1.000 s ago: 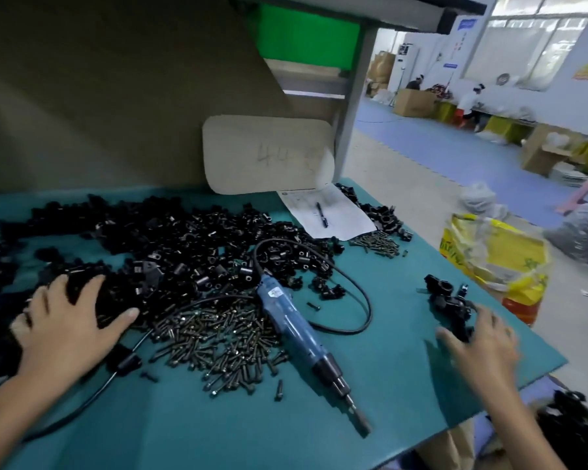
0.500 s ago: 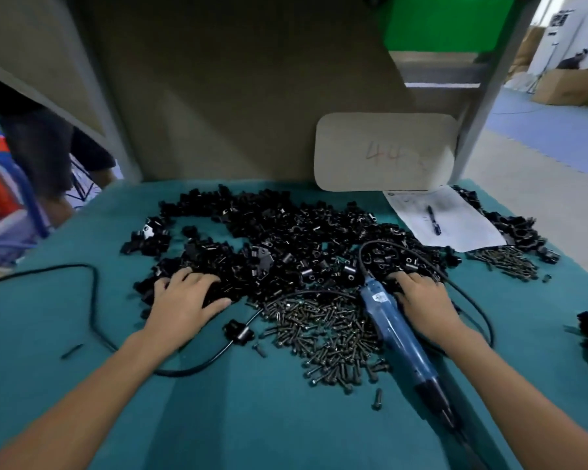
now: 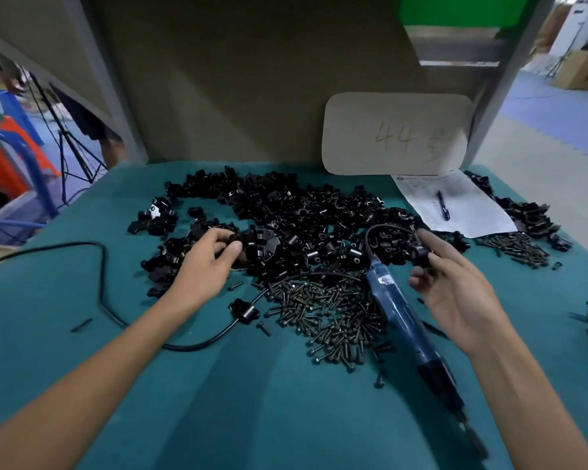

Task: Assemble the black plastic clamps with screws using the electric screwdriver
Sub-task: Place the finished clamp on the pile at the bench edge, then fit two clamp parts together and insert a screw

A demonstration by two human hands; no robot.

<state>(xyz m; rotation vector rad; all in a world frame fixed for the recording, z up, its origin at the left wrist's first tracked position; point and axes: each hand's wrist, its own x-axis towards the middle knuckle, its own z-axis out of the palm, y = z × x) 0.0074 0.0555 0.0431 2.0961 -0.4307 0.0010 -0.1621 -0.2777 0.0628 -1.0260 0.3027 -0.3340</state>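
One electric screwdriver (image 3: 404, 320) lies on the teal counter (image 3: 218, 401). Its long axis runs near-right to far-left, bit end nearest. It sits just left of the right hand (image 3: 452, 290), the closer hand, which pinches one black clamp piece (image 3: 421, 256). Screws form two heaps: the main screw heap (image 3: 323, 310) left of the tool, and a smaller screw heap (image 3: 516, 245) far right. Farther left, the left hand (image 3: 207, 262) curls round a second clamp piece (image 3: 233, 247) at the edge of the clamp pile (image 3: 302, 215), too many to count.

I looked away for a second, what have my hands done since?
The right hand came in from the right to the clamp pile and picked up a black clamp piece. The left hand now pinches another piece there. Electric screwdriver and screws stayed put.
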